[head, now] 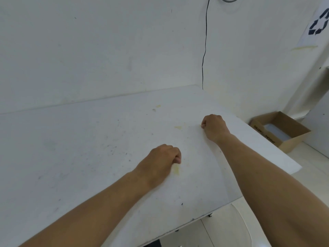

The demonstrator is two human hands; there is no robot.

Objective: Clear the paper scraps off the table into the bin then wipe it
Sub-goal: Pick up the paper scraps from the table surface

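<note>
White table [89,148] bears two fists, left hand [163,157] and right hand [212,126], apparently pinching one sheet [249,154].

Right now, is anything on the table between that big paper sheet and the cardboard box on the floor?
Nothing visible. The sheet, pinched by both hands, already overhangs the table's right edge, and the open box sits on the floor beyond it.
</note>
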